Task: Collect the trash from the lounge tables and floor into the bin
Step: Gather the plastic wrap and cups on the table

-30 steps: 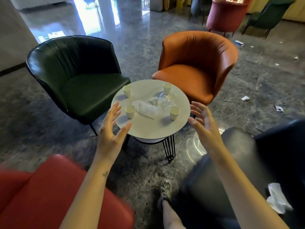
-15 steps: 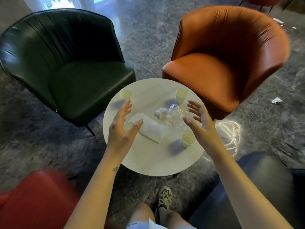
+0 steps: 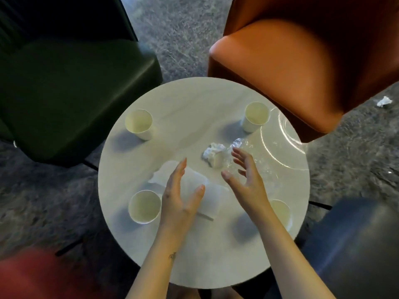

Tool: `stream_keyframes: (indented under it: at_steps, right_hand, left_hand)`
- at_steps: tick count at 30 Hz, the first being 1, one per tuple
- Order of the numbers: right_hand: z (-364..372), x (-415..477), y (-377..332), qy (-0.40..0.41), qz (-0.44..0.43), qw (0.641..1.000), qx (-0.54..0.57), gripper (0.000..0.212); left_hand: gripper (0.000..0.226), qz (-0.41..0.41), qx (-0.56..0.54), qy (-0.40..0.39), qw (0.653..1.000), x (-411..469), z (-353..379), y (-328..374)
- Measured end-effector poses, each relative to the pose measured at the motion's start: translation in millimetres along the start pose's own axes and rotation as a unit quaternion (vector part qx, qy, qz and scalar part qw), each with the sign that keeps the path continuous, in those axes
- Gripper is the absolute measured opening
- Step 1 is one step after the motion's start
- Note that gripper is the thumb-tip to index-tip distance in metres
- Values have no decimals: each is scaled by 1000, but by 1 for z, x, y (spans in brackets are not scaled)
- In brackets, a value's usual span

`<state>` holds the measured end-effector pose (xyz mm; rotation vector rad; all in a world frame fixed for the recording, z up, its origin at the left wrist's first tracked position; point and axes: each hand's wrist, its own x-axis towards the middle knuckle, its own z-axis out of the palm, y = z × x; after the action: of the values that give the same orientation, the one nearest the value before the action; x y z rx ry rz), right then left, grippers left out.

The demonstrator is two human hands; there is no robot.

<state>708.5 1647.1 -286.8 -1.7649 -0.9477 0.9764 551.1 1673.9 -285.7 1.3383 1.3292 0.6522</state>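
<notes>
Our left hand (image 3: 180,203) hovers with fingers spread and thumb splayed, holding nothing, directly over a flat white napkin (image 3: 210,196) lying near the middle of the round table (image 3: 194,104). Whether the palm touches the napkin we cannot tell. Our right hand (image 3: 248,182) is likewise spread wide and empty, its fingers curled slightly, over a patch of crinkled clear plastic wrap (image 3: 241,144).

Just left of the right fingertips sits a crumpled white tissue (image 3: 212,149), touching or nearly touching the plastic wrap.

Four paper cups stand upright around this litter. The near-left cup (image 3: 144,207) is just beside our left hand. The near-right cup (image 3: 281,212) is partly hidden behind our right forearm. The far-left cup (image 3: 139,124) and far-right cup (image 3: 254,116) stand well apart from both hands, toward the table's far edge. What the cups contain we cannot tell.

Around the table: a dark green armchair (image 3: 64,93) at far left, an orange armchair (image 3: 302,61) at far right, a dark blue seat (image 3: 356,244) near right, a red seat (image 3: 38,277) near left, blurred. On the grey speckled floor (image 3: 179,29), right of the orange armchair, lies a scrap of crumpled white paper (image 3: 383,101). No bin shows in the head view.
</notes>
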Motion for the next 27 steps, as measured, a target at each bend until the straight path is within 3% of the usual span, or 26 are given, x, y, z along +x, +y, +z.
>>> stream_keyframes:
  at_steps: [7, 10, 12, 15, 17, 21, 23, 25, 27]
  right_hand:
    - [21, 20, 35, 49, 30, 998, -19, 56]
    - [20, 25, 37, 101, 12, 991, -91, 65]
    - [21, 33, 39, 118, 17, 980, -157, 76]
    - [27, 49, 44, 84, 77, 967, -227, 92]
    - [31, 56, 50, 57, 91, 963, -247, 91]
    - [43, 61, 59, -6, 80, 958, -275, 75]
    - [48, 60, 60, -45, 65, 951, -299, 72]
    - [52, 58, 59, -71, 52, 946, -311, 74]
    - [55, 53, 58, -89, 35, 947, -307, 77]
  left_hand:
    - [63, -7, 26, -5, 1000, 18, 17, -36]
    - [67, 22, 110, 19, 993, 20, 22, -42]
    - [79, -13, 161, 29, 986, 22, 25, -45]
    - [92, -101, 199, 15, 975, 27, 31, -47]
    - [95, -127, 206, 1, 970, 30, 34, -50]
    - [95, -81, 213, -19, 973, 38, 36, -58]
    - [89, -45, 179, -36, 982, 46, 36, -60]
    - [77, -70, 43, -42, 996, 55, 36, -56]
    - [73, -117, -106, -31, 987, 64, 36, -53]
